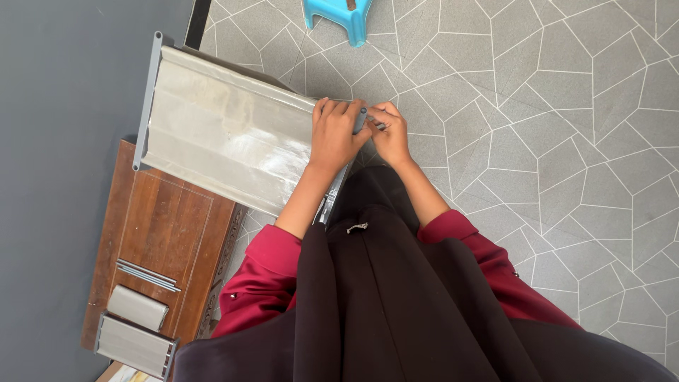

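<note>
Both hands work at the near end of a long grey metal panel.

The left hand (334, 136) curls over the panel (226, 134) edge; the right hand (390, 134), at its 3 o'clock, pinches a thin grey rod (362, 119) against that end. The panel overhangs the wooden table (159, 233) toward 12 o'clock, so a hard push could tip it or slip the rod free.

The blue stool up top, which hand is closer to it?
Left. The left hand lies on the grey panel, roughly below the blue stool; the right hand sits slightly farther right.
</note>
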